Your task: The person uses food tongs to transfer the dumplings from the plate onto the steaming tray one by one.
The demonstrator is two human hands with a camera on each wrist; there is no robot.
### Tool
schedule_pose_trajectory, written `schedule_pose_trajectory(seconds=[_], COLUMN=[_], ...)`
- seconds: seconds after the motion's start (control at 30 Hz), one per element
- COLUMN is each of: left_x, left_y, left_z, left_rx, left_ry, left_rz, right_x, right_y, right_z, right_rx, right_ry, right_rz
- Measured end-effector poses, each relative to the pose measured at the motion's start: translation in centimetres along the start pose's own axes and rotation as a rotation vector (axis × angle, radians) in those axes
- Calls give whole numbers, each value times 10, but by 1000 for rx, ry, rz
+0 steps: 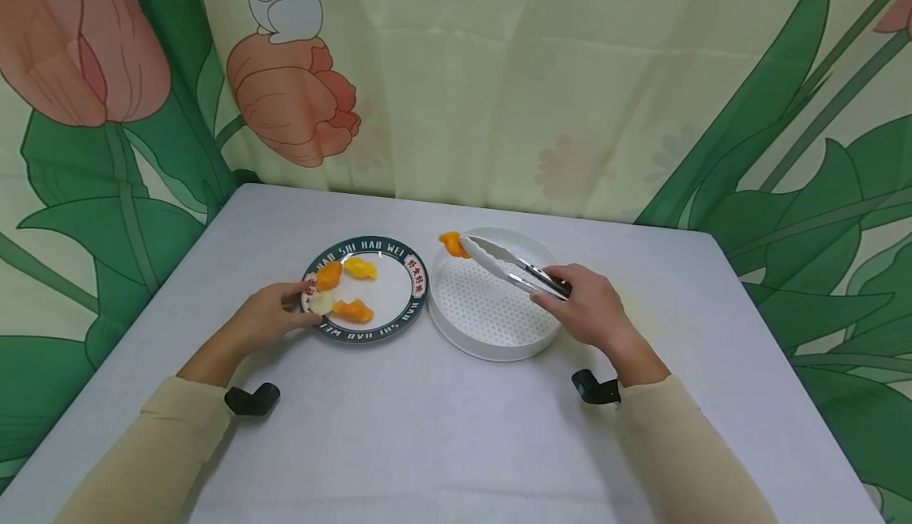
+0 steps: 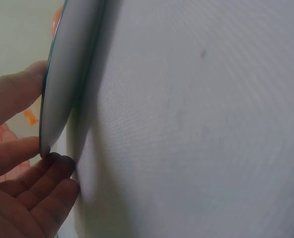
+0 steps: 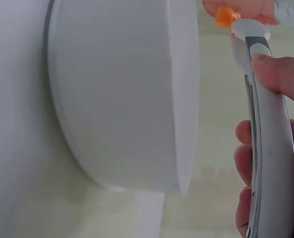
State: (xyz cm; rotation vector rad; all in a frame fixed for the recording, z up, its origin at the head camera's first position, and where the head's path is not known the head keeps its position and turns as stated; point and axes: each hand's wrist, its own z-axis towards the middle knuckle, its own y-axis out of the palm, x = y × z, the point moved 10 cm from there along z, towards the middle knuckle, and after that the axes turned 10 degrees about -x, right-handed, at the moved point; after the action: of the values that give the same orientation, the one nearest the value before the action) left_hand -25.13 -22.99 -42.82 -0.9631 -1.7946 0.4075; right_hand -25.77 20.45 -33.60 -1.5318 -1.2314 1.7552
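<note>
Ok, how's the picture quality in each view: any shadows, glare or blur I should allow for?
Head: fairly even light, soft shadows on the table, bright highlights along the tongs' metal; left wrist: greyer, with a broad shadow beside the plate; right wrist: the orange piece looks soft, its fine detail lost, and the backdrop is blurry.

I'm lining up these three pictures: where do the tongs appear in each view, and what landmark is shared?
Head: tongs right of centre, slanting across the round white tray, in the right hand.
Left wrist: no tongs visible.
Right wrist: tongs run up the right side, orange piece beside their top end.
Shared landmark: white tabletop, lower part of head, most of left wrist, left side of right wrist.
</note>
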Motion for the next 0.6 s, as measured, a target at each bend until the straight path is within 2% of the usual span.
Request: schedule_pose_trajectory(seconds=[0.33,0.6], left_x=[1,1], left_y=[0,0], left_z=[-1,0], left_rx=[8,10], left_ry=[2,5], left_rz=[2,6], right_x=[45,67], right_y=[-5,-5], right_z=[-7,-4], right_rx=[-1,-17], right_ry=[122,180], right_rz=[26,3])
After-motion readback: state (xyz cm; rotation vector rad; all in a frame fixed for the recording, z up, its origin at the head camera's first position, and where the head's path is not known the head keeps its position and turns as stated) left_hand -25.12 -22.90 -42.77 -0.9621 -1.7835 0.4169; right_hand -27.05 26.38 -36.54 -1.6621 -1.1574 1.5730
